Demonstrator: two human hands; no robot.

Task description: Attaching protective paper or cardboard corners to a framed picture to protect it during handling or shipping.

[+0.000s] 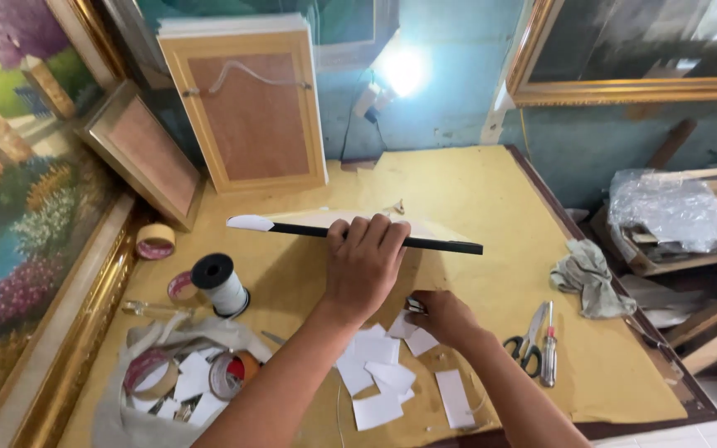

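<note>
My left hand [364, 259] is closed over the middle of a long thin black bar [446, 244]. The bar lies almost level above the paper-covered table [475, 191] and has a white paper piece [250, 222] at its left end. Just below and to the right, my right hand [443, 316] rests fingers-down on the table beside a small metal piece [413, 305]; whether it grips anything is hidden. Several cut white paper pieces [373, 365] lie around it.
A black spool of white cord [219, 282] and tape rolls [155, 241] sit at the left. Scissors [526, 347], a screwdriver [549, 344] and a grey rag [584, 274] lie at the right. Wooden frame backs [251, 112] lean at the rear, and a gold-framed painting [18, 207] leans at the left.
</note>
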